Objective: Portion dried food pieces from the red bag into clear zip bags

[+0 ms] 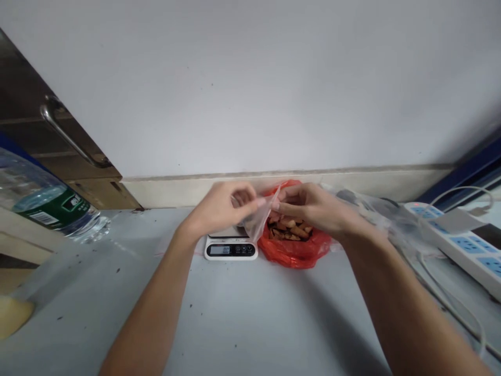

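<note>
A small clear plastic bag (258,220) is stretched between my two hands. My left hand (230,204) pinches one side of its edge, above a white digital scale (231,258). The scale's display reads about 0.0, and its platform is mostly hidden behind my left hand and the bag. My right hand (309,206) pinches the other side of the bag with closed fingertips. Beneath my right hand sits an open red plastic bag (293,257) holding many brown, chip-like dried pieces (289,230).
A large water bottle (58,203) with a green label lies tilted at left, near a metal handle (74,138). At right are a power strip (462,245), cables (450,297) and crumpled clear plastic (387,219). A wall (274,89) rises behind the grey tabletop (250,324).
</note>
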Motion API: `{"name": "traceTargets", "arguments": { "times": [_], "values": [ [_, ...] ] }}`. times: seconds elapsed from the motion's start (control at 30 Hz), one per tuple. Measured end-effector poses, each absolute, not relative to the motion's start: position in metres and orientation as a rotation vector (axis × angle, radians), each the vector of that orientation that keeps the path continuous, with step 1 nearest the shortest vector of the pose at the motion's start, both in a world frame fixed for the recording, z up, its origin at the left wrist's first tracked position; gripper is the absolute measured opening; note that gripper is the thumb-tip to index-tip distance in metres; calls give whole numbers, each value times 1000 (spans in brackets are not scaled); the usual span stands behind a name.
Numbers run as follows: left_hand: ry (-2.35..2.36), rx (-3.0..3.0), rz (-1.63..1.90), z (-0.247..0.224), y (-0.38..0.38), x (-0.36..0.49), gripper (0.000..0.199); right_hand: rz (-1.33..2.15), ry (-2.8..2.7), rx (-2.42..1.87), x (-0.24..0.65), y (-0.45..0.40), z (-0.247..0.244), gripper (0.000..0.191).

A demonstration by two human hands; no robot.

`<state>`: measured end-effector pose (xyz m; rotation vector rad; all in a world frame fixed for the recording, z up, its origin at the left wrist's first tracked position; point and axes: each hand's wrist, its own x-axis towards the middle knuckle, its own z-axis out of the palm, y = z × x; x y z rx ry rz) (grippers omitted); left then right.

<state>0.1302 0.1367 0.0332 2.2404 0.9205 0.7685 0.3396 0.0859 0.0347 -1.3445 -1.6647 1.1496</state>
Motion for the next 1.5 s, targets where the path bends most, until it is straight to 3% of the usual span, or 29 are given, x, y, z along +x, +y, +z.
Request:
{"name": "traceTargets", "arguments": {
  "times": [0.13,1.33,1.5],
  "values": [
    [774,2194,438,34,131,131,21,1165,-1643,-1264,330,86,32,45],
    [708,2157,525,28,134,129,12,1253,-1659,-1235,332,84,36,33],
    [736,2159,511,28,134,129,16,1291,-1617,-1202,331,84,34,22]
  ]
}}
